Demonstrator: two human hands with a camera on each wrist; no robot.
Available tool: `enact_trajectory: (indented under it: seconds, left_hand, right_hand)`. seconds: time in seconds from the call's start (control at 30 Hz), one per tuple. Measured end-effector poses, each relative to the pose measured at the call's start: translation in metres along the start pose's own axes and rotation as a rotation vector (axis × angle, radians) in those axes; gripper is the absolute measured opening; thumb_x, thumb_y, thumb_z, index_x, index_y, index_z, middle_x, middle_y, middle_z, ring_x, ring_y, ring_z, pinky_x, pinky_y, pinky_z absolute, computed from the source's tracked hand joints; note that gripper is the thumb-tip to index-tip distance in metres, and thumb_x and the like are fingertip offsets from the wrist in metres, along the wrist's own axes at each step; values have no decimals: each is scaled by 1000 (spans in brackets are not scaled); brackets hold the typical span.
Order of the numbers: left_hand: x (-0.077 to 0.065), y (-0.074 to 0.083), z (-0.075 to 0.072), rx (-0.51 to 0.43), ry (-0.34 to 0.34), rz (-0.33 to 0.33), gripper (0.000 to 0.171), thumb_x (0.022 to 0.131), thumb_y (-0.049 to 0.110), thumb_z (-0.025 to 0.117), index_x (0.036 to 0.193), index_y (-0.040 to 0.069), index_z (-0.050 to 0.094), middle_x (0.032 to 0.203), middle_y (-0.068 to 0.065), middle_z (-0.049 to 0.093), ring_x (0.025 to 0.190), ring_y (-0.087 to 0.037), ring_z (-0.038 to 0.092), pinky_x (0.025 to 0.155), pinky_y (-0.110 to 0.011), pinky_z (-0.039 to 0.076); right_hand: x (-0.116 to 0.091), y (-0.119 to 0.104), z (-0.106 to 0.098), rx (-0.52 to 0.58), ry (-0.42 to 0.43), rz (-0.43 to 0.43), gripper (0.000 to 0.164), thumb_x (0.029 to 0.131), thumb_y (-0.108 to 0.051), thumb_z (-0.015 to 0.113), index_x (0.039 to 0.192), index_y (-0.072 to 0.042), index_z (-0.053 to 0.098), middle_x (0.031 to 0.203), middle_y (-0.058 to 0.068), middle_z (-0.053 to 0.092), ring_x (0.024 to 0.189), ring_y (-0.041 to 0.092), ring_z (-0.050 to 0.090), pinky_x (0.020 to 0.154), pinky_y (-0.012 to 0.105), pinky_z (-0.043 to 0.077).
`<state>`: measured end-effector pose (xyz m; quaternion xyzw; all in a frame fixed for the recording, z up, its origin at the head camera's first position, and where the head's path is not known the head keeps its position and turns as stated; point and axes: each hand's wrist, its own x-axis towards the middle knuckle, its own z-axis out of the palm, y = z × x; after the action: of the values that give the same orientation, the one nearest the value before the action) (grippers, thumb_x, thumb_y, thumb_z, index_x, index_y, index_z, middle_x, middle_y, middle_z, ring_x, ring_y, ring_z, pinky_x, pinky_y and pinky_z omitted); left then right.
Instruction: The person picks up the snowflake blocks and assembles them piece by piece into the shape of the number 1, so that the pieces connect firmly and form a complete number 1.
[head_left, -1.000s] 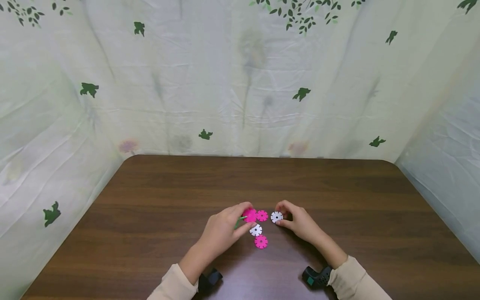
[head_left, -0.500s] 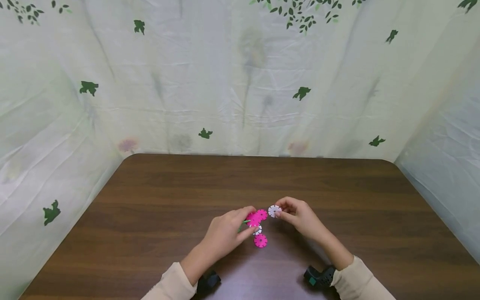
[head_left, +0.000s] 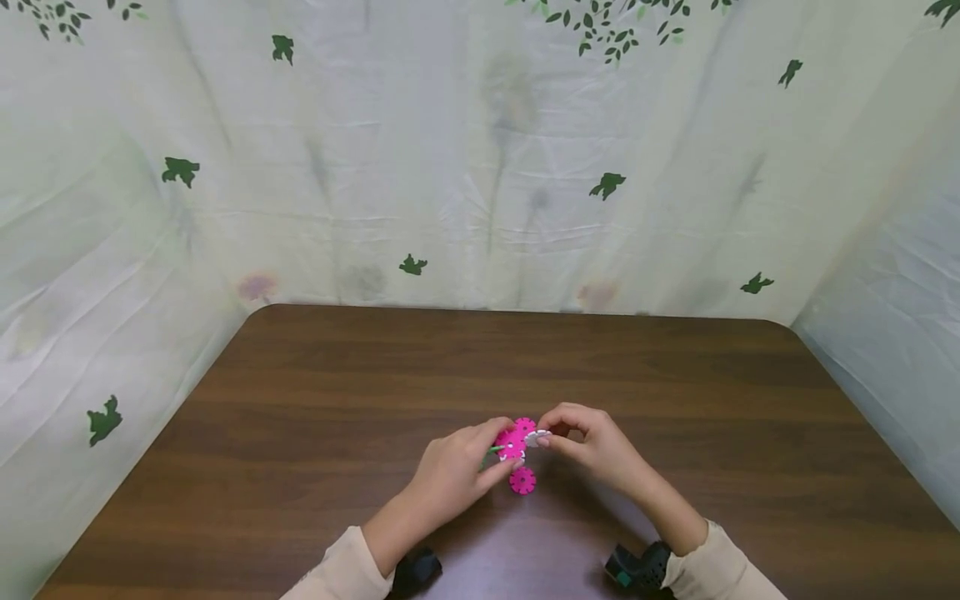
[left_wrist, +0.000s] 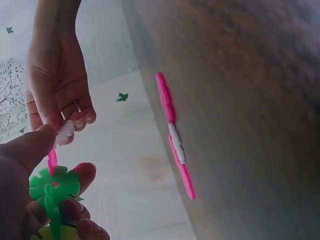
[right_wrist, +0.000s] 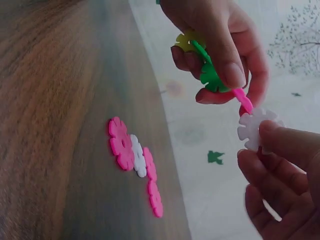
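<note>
My left hand (head_left: 457, 462) holds a joined chain of notched plastic snowflake discs: a yellow disc (right_wrist: 186, 41), green discs (left_wrist: 55, 182) and a pink disc (right_wrist: 243, 101) at the end. Between thumb and fingers, my right hand (head_left: 600, 442) pinches a white snowflake disc (right_wrist: 250, 132). Its rim meets the edge of the pink disc; whether their notches interlock I cannot tell. Both hands are raised above the table. In the head view the left fingers hide part of the chain.
Below the hands, several loose snowflake discs lie on the brown wooden table (head_left: 337, 383): a near pink disc (head_left: 522, 481), a white disc (right_wrist: 138, 156) and further pink discs (right_wrist: 155, 198). A white patterned cloth (head_left: 450, 167) hangs behind the table.
The right hand has lifted the white disc, moved it left to the pink disc and turned it flatter. The left hand has shifted slightly right with its chain.
</note>
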<state>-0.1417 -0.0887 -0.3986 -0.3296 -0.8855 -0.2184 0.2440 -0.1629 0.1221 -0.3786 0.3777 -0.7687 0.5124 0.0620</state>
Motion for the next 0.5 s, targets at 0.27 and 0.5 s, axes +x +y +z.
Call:
enact_trajectory:
  seconds: [0.27,0.5]
  left_hand:
    - [2,2,-3,-54,12,54,36,76,29,72,101,7,58,86,3,65,67,-7,60,49,-18,44]
    - [1,3,-4,-85,3,88,33,77,31,70,99,10,57,89,2,66,71,-8,61,50,-19,45]
  right_hand:
    - [2,-16,0,-13,37,-142,16,71,12,66,83,1,63,76,9,61,69,16,55,61,28,48]
    - [2,-19,3,-42,38,-193,19,67,15,68,79,1,64,74,9,62,66,17,57,61,24,48]
